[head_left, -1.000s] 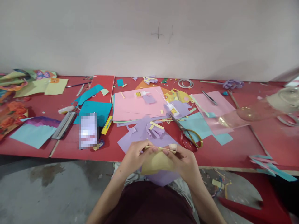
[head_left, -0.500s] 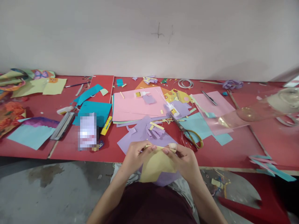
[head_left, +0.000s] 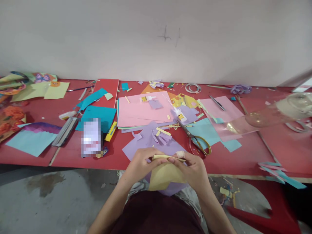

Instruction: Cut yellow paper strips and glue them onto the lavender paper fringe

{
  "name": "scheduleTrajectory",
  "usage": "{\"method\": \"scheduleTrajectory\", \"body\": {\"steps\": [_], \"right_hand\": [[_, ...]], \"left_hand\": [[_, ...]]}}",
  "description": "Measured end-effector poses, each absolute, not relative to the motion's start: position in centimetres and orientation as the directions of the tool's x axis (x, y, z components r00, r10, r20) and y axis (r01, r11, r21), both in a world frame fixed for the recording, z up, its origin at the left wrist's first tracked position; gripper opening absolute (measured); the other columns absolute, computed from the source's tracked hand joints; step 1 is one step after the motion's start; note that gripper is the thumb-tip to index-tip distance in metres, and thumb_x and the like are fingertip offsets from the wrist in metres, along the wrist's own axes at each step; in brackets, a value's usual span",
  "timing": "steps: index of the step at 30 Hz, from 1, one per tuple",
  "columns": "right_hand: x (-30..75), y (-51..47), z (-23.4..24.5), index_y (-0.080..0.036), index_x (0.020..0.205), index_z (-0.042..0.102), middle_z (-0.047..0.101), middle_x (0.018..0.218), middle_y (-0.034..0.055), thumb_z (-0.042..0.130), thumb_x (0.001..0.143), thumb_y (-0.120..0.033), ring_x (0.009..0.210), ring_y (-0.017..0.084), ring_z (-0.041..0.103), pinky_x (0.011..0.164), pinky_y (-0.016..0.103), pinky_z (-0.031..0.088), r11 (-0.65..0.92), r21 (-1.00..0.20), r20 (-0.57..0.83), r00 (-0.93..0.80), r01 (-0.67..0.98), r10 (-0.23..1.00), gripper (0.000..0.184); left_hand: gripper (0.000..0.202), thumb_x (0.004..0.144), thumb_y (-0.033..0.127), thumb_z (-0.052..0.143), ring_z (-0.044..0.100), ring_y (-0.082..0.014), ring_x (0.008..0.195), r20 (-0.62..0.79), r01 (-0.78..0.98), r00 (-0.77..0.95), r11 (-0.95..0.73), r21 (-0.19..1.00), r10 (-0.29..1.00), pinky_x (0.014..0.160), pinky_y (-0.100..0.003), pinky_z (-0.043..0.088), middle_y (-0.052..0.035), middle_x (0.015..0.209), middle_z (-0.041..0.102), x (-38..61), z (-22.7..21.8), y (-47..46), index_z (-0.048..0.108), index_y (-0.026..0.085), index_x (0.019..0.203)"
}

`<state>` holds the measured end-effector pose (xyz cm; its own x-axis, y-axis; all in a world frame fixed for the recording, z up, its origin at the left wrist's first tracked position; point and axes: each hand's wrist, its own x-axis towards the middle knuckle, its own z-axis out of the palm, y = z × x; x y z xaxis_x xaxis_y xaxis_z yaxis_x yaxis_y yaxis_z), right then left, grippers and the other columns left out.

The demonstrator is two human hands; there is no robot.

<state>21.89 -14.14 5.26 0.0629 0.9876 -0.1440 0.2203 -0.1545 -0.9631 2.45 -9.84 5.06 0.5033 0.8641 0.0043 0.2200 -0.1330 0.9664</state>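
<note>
A sheet of yellow paper (head_left: 164, 177) hangs between my two hands, its top edge folded over in a narrow strip. My left hand (head_left: 143, 162) pinches the left end of that fold between thumb and fingers. At the right end, my right hand (head_left: 192, 165) grips the same fold, thumb towards me; a pale wrap covers one of its fingertips. The thumbs almost meet at the middle. Beneath the yellow sheet, purple paper (head_left: 174, 188) shows over my lap. Just beyond my hands lies a purple sheet (head_left: 131, 149) with small cut strips (head_left: 162, 138) on it.
Scissors (head_left: 197, 139) lie right of my hands on the red table (head_left: 226, 159). Glue bottles (head_left: 179, 114), stacked pink paper (head_left: 141, 113), a yellow box (head_left: 111, 131) and a blurred-out rectangle (head_left: 91, 138) are around. A clear bottle (head_left: 263, 117) lies right. A wall stands behind.
The folded strip along the yellow paper's top edge looks wider and tilts more towards the camera. My thumbs have drawn closer together. The things on the table have stayed put.
</note>
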Motion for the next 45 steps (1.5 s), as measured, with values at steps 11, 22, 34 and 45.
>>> {"method": "scheduleTrajectory", "body": {"steps": [11,22,34,45], "right_hand": [[21.9,-14.1,5.3,-0.02,0.08,0.083,0.078,0.073,0.0042,0.074,0.084,-0.037,0.069,0.021,0.071,0.061,0.026,0.054,-0.076,-0.96,-0.067,0.044,0.27,0.997,0.02],[21.9,-14.1,4.5,-0.023,0.08,0.085,0.082,0.078,0.004,0.076,0.085,-0.035,0.07,0.023,0.077,0.066,0.028,0.06,0.005,-0.948,0.015,0.027,0.319,1.0,0.016],[23.6,-14.3,4.7,-0.026,0.102,0.085,0.083,0.094,0.0036,0.064,0.094,-0.046,0.092,0.027,0.078,0.078,0.03,0.06,-0.123,-0.93,-0.182,-0.143,0.347,0.973,0.029],[23.8,-14.3,3.3,-0.017,0.072,0.082,0.074,0.066,0.0042,0.07,0.088,-0.048,0.064,0.021,0.069,0.056,0.026,0.05,-0.087,-0.915,-0.137,-0.099,0.394,0.986,0.038]], "left_hand": [[0.018,0.095,0.026,0.065,0.07,-0.0136,0.075,0.016,0.281,0.451,-0.159,0.946,0.893,0.068,-0.02,0.046,-0.0008,0.082,0.079,2.6,5.1,-9.9,0.078,0.019,0.085],[0.016,0.099,0.02,0.058,0.071,-0.0161,0.071,0.26,0.443,0.576,-0.563,0.697,0.775,0.063,-0.025,0.042,-0.0015,0.081,0.077,2.1,5.9,-10.7,0.071,0.017,0.093],[0.027,0.104,0.018,0.048,0.075,-0.0178,0.097,-0.098,0.502,0.732,-0.436,0.747,0.675,0.075,-0.024,0.045,0.0004,0.11,0.079,0.3,5.0,-10.0,0.065,0.024,0.123],[0.028,0.102,0.041,0.054,0.073,-0.0174,0.083,-0.124,0.536,0.724,-0.44,0.721,0.678,0.069,-0.024,0.042,-0.0007,0.094,0.079,0.0,5.0,-10.3,0.068,0.023,0.118]]}}
